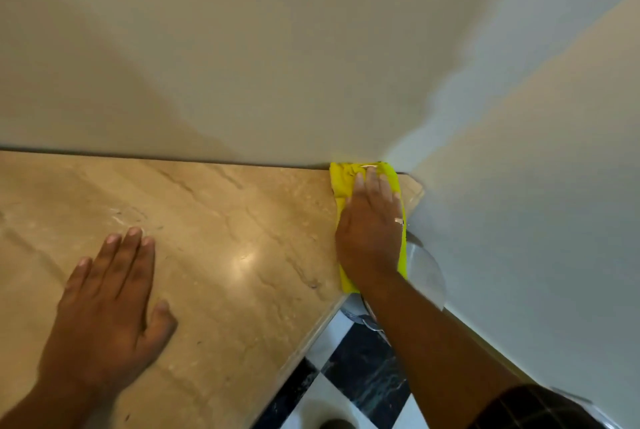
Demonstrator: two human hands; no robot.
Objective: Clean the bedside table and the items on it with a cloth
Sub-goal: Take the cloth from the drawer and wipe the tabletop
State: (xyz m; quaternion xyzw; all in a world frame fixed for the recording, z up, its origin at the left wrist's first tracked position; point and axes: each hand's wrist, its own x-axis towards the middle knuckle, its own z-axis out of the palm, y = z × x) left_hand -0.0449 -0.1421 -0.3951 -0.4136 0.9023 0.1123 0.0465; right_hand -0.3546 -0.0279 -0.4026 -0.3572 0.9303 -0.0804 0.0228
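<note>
- Right hand (370, 231), fingers flat, presses yellow cloth (341, 182) at far right counter (214, 220) corner.
- Left hand (107, 304) rests open.
- I judge cloth may slip off edge.

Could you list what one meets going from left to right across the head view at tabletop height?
Left hand resting flat on the marble tabletop → bare marble with a light glare → yellow cloth under the flat right hand → shiny metal object beyond the table's edge → pale wall.
</note>
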